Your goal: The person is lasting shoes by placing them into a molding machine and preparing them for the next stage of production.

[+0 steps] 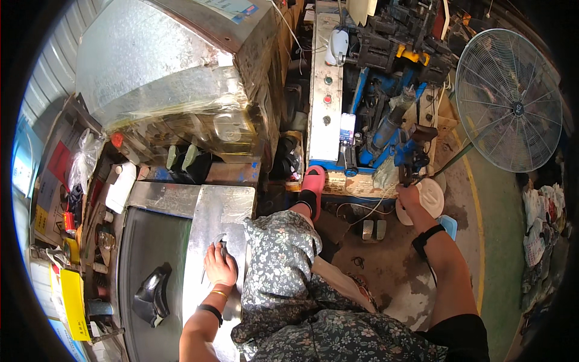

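L hand (219, 265) flat on curved grey part (212, 248), long axis 12–6; R hand (410, 199) gripping machine lever (412, 164) at 2.

Bare steel sheet (208, 208) lies open ahead of my left hand (219, 265); a black moulded part (151, 294) sits to its left. My right hand (410, 199) is hemmed by the blue machine (386, 130), floor fan (508, 99) beyond.
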### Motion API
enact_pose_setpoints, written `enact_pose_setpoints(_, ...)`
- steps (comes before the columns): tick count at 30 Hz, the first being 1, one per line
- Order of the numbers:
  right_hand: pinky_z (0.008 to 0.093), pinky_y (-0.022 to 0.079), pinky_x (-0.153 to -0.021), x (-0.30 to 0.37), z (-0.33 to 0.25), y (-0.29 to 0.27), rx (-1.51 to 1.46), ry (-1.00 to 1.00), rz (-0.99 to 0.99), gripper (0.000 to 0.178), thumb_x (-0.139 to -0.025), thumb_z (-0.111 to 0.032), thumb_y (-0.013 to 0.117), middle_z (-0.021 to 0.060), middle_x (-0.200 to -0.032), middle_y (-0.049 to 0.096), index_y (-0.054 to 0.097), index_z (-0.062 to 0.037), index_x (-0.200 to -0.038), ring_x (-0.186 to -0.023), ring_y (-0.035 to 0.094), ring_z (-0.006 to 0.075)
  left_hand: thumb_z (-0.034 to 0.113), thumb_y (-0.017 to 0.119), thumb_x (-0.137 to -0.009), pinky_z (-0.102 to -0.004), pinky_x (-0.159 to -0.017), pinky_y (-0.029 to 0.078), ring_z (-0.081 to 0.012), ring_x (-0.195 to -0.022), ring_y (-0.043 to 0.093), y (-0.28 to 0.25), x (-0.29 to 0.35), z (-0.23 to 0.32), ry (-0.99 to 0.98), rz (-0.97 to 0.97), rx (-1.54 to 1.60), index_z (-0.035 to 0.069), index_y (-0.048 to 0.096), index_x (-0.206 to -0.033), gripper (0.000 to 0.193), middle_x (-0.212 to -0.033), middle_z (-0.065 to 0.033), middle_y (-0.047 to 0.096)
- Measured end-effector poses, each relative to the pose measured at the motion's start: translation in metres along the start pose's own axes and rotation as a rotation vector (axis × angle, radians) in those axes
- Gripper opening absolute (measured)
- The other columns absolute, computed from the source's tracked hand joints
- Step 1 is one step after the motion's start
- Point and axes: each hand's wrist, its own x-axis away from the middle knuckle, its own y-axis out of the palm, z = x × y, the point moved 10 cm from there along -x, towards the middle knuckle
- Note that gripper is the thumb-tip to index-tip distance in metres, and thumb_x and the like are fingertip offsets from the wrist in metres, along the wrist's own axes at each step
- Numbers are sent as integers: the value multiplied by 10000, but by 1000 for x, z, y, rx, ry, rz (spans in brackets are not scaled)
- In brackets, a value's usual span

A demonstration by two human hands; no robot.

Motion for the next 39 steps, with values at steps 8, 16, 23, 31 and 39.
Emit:
enact_pose_setpoints(8, 386, 522, -455, -4, 4, 0, 8, -3, 7, 307, -888, -252, 698, 138, -688, 642, 611, 34, -817, -536, 638, 228, 209, 547, -883, -521, -1100, 334, -442, -1287, 454, 1, 0, -1, -15, -17, -15, 13, 491, -1391, 547, -1389, -264, 494)
enact_pose_setpoints(16, 373, 450, -430, -3, 4, 0, -51, -5, 29, 236, -886, -202, 670, 83, -608, 565, 578, -22, -763, -471, 552, 200, 200, 549, -881, -519, -1100, 335, -440, -1284, 457, 0, -1, 0, -10, -8, 3, 14, 499, -1376, 531, -1388, -261, 497)
enact_pose_setpoints(23, 390, 518, -472, -13, 9, 2, 13, -21, 17, 330, -895, -255, 693, 149, -679, 645, 613, 65, -875, -540, 638, 236, 209, 548, -885, -518, -1096, 335, -439, -1279, 461, 1, 0, -1, -16, -3, -16, 14, 505, -1373, 527, -1387, -259, 500)
enact_pose_setpoints(31, 400, 502, -458, -17, 14, 5, 1, -12, -5, 334, -911, -268, 687, 148, -664, 637, 616, 44, -817, -533, 631, 236, 218, 542, -891, -518, -1093, 338, -439, -1276, 465, 1, 0, -1, -11, -10, -10, 15, 503, -1378, 529, -1386, -262, 502)
enact_pose_setpoints(39, 413, 491, -458, -10, 8, 3, -1, -9, 1, 369, -926, -266, 678, 134, -646, 613, 590, 37, -735, -526, 613, 239, 228, 537, -883, -526, -1094, 334, -446, -1272, 466, 1, -1, -1, -7, -13, 3, 14, 500, -1378, 540, -1387, -268, 497)
